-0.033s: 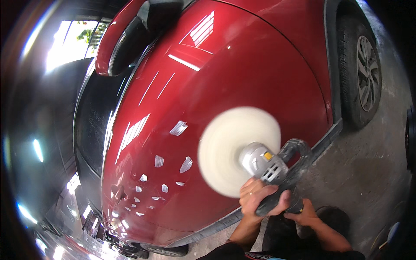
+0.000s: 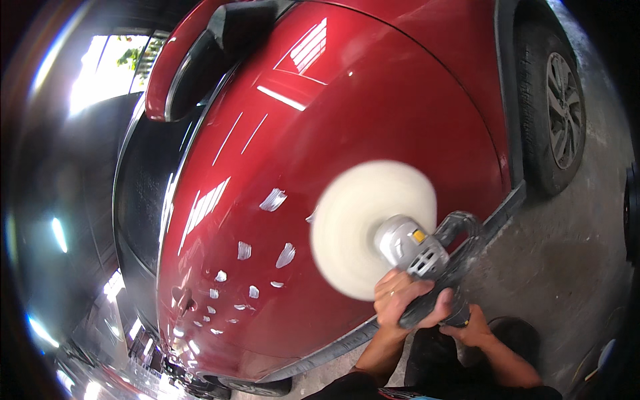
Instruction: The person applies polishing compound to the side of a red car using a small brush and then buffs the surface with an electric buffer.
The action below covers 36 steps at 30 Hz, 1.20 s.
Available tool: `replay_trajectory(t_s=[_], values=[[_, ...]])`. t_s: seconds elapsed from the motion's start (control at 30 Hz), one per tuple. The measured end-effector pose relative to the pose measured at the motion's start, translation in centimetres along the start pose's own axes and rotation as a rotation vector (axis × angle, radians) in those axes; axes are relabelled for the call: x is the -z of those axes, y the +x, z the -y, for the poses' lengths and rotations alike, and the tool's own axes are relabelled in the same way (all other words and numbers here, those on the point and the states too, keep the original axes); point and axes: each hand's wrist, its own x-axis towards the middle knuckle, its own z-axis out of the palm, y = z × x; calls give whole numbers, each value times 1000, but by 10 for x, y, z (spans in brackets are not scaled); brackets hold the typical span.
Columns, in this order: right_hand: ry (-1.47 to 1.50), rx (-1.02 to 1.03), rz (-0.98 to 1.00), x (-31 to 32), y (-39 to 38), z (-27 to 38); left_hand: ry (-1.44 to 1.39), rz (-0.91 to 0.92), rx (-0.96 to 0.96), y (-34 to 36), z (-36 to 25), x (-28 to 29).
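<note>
A grey and black polisher (image 2: 421, 257) is held in both hands against a red car door (image 2: 393, 100). Its wide, cream-white round pad (image 2: 363, 230) lies over the paint, blurred at the rim as if spinning. My left hand (image 2: 403, 300) is wrapped round the polisher's black grip just behind the silver head. Lower and to the right, my right hand (image 2: 472, 327) closes on the rear of the body, its fingers partly hidden. Left of the pad, several whitish smears of paste (image 2: 285, 255) dot the door. One smear is partly covered by the pad's left edge.
The side mirror (image 2: 200, 60) juts out at the upper left, above the dark side window (image 2: 150, 180). A door handle (image 2: 181, 300) sits at the lower left. To the right are a front wheel (image 2: 557, 107) and grey concrete floor (image 2: 553, 267). A dark sill (image 2: 333, 347) edges the door below.
The polisher and both hands have shifted slightly right, the pad also a little upward. Part of a white smear now shows at the pad's left edge.
</note>
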Motion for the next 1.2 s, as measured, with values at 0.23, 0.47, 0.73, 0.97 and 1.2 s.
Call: replay_trajectory(t_s=[0.23, 0.47, 0.73, 0.97, 1.2], values=[[114, 52, -212, 32, 11, -5, -138, 14, -52, 33, 14, -67], [142, 54, -554, 40, 44, -8, -360, 9, -102, 76, 32, -132], [172, 74, -468, 23, 52, -26, -356, 53, -108, 63, 30, -108], [-102, 76, -190, -1, 30, 11, 67, -49, -17, 7, 0, 20], [-75, 239, 68, 13, 39, 25, 148, -148, -98, 22, 1, 13]])
